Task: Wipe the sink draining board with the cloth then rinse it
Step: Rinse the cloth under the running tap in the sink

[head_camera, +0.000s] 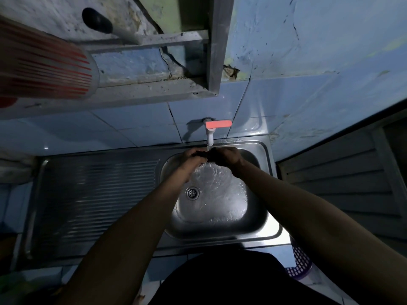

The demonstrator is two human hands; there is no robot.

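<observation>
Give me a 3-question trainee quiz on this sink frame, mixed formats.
1. True or false: the cloth lies on the draining board.
2. Which hands hold the cloth? A) left only B) right only C) both
3. Fill in: the tap has a ___ handle.

Key
1. False: it is held under the tap, over the basin.
2. C: left hand and right hand both have a grip on it.
3. Red.

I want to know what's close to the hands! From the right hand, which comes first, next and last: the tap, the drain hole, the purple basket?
From the right hand, which holds the dark cloth together with the left hand:
1. Tap, just above the hands, at the wall.
2. Drain hole, lower in the sink bowl, toward the left.
3. Purple basket, down by the floor at the right.
</observation>
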